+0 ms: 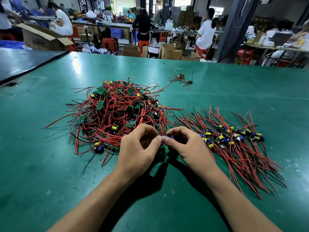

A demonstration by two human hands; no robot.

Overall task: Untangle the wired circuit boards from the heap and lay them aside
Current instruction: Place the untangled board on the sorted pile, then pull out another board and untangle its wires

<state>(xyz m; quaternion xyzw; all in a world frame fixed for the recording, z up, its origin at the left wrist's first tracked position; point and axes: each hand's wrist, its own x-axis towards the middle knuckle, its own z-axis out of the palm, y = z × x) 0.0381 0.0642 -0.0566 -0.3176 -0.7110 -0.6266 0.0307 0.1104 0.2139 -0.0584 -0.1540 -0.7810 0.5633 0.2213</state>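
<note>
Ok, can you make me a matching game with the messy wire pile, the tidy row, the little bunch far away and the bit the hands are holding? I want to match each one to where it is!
Things
1. tangled heap
2. tidy row
3. little bunch
4. held board

Places
A. pinched between the fingers of the left hand and the right hand
B. alone, farther back on the green table
C. beside the right hand, wires lying side by side
D. in front of the left hand, wires crossing every way

Pairs: 1-D, 2-C, 3-B, 4-A
</note>
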